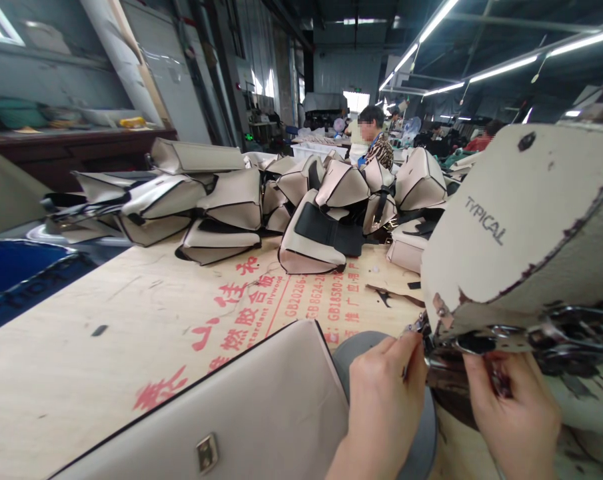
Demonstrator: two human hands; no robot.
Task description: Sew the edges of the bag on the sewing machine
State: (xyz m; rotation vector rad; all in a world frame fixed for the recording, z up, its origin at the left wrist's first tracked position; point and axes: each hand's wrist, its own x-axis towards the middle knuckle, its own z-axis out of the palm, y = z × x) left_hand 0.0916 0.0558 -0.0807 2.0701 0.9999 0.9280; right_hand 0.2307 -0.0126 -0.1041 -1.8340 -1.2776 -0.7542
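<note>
Head view: left hand at five o'clock and right hand at four, fingers bent; grip cannot be told for either. Cream bag at seven, beside the left hand; sewing machine at three. Slow, steady fingering advised.

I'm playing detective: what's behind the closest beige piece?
Rounded grey thing, red-printed plywood, then piled bags. The beige piece and left hand cover part of the grey thing.

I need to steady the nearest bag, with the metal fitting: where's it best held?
Probably pinch the long black-trimmed edge of the bag from the left: that edge runs straight and uncovered against the plywood, while the left hand and sewing machine are rightward.
</note>
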